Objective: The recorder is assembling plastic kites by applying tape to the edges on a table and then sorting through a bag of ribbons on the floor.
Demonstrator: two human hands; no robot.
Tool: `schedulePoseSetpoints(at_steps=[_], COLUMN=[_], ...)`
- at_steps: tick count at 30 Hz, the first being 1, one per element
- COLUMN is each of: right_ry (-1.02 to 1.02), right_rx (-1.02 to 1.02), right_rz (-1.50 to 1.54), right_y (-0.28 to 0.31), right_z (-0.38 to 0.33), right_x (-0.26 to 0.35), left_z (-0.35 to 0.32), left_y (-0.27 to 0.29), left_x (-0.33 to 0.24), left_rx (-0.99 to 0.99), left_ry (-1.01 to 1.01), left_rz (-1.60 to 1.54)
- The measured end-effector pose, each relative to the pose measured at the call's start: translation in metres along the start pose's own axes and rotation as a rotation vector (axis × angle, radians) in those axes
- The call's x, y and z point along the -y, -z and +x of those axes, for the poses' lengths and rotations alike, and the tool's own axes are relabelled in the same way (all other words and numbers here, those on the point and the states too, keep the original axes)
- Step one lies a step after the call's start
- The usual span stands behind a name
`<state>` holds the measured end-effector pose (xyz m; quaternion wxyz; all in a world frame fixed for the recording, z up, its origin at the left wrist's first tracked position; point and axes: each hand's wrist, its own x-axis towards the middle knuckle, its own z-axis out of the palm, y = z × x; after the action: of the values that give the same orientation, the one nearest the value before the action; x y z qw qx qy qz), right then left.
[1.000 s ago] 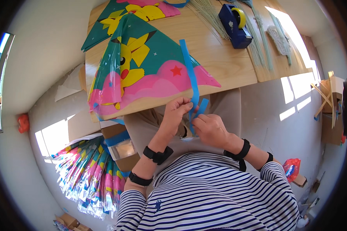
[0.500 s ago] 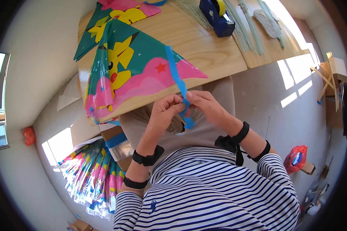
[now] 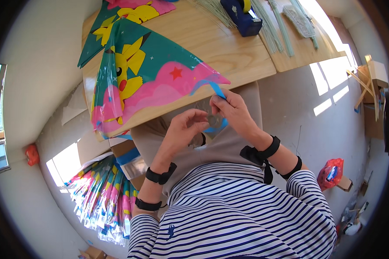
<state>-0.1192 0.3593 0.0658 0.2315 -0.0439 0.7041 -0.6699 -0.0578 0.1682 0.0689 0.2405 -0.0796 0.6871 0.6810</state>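
Note:
Both my hands are over my lap, just off the near table edge. My right hand (image 3: 235,113) pinches a blue ribbon (image 3: 217,89), whose upper end lies across the kite's pink corner. Curled toward it, my left hand (image 3: 182,131) has thumb and forefinger at a small round greyish piece (image 3: 212,119); I cannot tell what it is. A lower bend of ribbon hangs beneath that piece. Ahead on the table lies a triangular kite-like sheet (image 3: 160,64), green and pink with a yellow cartoon character and some clear film.
A second such sheet (image 3: 90,47) lies behind. Far right on the wooden table (image 3: 242,60) are a blue tape dispenser (image 3: 246,21), thin pale rods (image 3: 270,32) and a clear plastic box (image 3: 299,21). Several bagged sheets (image 3: 103,194) fan out at lower left. A red bag (image 3: 330,172) sits right.
The ribbon's upper part has dropped from standing upright to lying lower over the pink corner. My right hand has turned and gripped it higher; my left fingers have parted somewhat.

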Motion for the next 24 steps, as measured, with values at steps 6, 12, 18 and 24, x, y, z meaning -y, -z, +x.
schedulePoseSetpoints(at_steps=[6,12,18,24], right_ry=[0.597,0.660,0.662,0.496], right_rx=[-0.206,-0.320,-0.355,-0.140], right_rz=[-0.777,-0.940,-0.942,-0.524], right_y=[-0.009,-0.004,0.000,-0.008], right_z=[-0.007,-0.011,-0.015,-0.028], right_x=[-0.004,-0.003,-0.007,0.007], left_z=[0.000,-0.009,-0.011,-0.011], left_y=[0.001,0.008,0.015,0.023], left_x=[-0.026,-0.026,-0.023,-0.022], left_rx=[0.022,-0.032,-0.111,-0.196], left_ry=[-0.092,-0.101,-0.108,-0.160], left_rz=[-0.476,-0.481,-0.479,-0.207])
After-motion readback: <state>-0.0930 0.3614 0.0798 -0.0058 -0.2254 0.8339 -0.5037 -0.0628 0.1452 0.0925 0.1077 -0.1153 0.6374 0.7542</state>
